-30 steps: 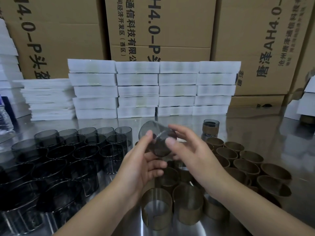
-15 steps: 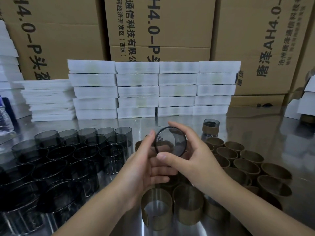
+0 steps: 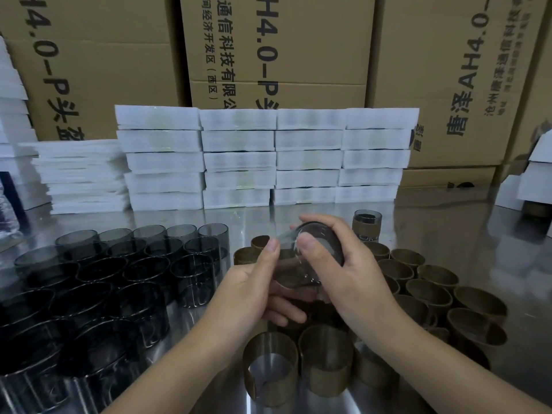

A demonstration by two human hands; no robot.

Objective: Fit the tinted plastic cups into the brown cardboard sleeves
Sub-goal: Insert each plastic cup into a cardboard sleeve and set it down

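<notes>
A tinted plastic cup (image 3: 321, 243) is held tilted above the table's middle. My right hand (image 3: 343, 264) grips it, fingers over the top and thumb on its near face. My left hand (image 3: 254, 282) pinches a thin clear film (image 3: 286, 236) that stretches from the cup's left edge. Several loose tinted cups (image 3: 128, 273) stand in rows on the left. Several brown cardboard sleeves (image 3: 430, 288) stand on the right and in front (image 3: 270, 369). One cup fitted in a sleeve (image 3: 366, 225) stands behind my right hand.
The steel table (image 3: 448, 234) carries stacks of white foam pads (image 3: 239, 159) along the back. Large printed cardboard boxes (image 3: 283, 49) form a wall behind them. More white pads (image 3: 12, 115) sit at far left, and white boxes (image 3: 537, 174) at far right.
The cup has been turned in my hands and moved slightly right. My left thumb and finger now pull a clear film away from its edge.
</notes>
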